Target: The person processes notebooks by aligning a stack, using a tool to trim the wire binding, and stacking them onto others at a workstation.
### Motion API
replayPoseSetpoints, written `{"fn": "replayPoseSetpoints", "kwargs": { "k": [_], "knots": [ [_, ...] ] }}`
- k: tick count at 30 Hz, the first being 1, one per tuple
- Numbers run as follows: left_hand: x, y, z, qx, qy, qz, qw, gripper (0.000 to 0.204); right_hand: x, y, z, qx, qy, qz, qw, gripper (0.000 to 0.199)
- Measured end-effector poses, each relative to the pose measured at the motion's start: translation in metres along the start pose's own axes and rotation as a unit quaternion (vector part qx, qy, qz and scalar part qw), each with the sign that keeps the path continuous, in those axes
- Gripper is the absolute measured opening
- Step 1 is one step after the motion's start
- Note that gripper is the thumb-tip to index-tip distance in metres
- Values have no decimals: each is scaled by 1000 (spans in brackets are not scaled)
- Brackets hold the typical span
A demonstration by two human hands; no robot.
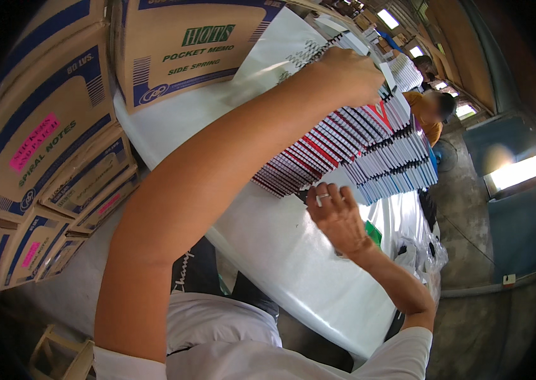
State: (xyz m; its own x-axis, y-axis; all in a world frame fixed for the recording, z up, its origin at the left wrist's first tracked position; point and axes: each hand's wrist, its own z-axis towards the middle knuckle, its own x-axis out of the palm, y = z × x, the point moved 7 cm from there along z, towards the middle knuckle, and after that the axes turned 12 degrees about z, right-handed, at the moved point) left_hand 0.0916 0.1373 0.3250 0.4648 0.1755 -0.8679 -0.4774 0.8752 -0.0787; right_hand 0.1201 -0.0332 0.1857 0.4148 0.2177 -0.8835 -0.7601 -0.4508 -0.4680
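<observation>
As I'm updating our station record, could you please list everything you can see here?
Spiral notebooks: many, white, red and black edges, packed in rows on the table
Table: one, whitish and shiny, centre
Large carton: one, brown with blue, on the table's far left
Stacked cartons: several, brown with blue, left side
Green item: one, green, by the right wrist, partly hidden
Plastic wrap: see-through, table's right end
Wooden frame: one, pale brown, lower left
Other people: at least two, white and orange tops, background
Left hand: one, bare, over the notebooks' far end
Right hand: one, ringed, at their near end
Shirt: one, white, lower edge
</observation>
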Motion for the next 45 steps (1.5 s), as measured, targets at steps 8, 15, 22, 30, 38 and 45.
{"fn": "replayPoseSetpoints", "kwargs": {
  "k": [8,15,22,30,38,45],
  "knots": [
    [0,-2,2,2,-44,4,999,36,3,-15,-14,-133,-45,-74,987,39],
    [0,1,1,-1,-65,-3,998,39,37,-2,-13,87,115,-46,988,19],
    [1,-3,2,6,-55,9,998,39,-14,-16,-11,-100,-48,-80,991,34],
    [1,-2,2,7,-34,11,999,35,-3,-19,-16,-134,-39,-101,985,33],
    [0,0,-1,1,-54,11,998,37,-2,-6,-5,-12,38,-74,996,19],
    [4,0,1,19,-67,-4,998,42,-15,-15,-3,3,-5,-10,1000,25]
  ]
}}
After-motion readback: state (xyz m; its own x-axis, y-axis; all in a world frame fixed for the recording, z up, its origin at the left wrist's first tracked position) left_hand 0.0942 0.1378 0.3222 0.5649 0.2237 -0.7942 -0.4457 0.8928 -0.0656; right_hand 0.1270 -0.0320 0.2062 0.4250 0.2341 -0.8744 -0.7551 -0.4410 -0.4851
